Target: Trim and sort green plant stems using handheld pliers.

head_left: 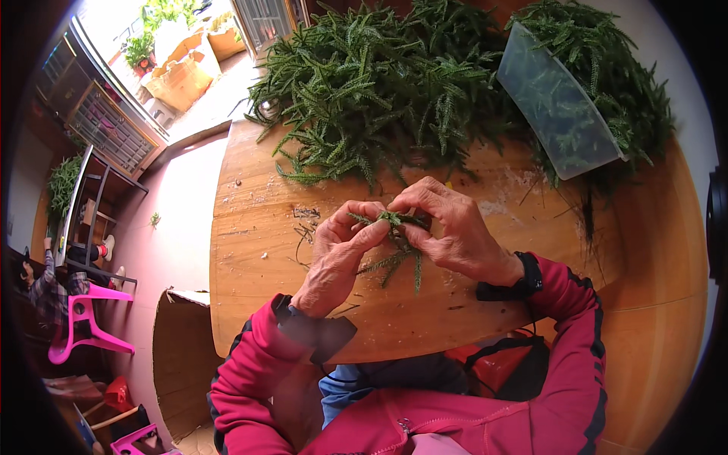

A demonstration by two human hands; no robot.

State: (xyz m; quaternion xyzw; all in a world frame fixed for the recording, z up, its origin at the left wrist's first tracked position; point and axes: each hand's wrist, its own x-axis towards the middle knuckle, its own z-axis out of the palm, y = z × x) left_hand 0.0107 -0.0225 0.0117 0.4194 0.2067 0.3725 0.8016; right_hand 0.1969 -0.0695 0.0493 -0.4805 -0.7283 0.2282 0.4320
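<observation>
My left hand and my right hand meet over a round wooden table, both pinching the same small green fern-like sprig. The sprig's fronds hang down between the hands toward the table's near edge. My left thumb and forefinger grip its left tip; my right fingers close on its top. A large heap of the same green sprigs lies across the far side of the table.
A clear plastic container lies tilted on the heap at the far right. Small dark stem scraps lie left of my hands. A pink plastic chair, a cardboard sheet and a seated person are at the left.
</observation>
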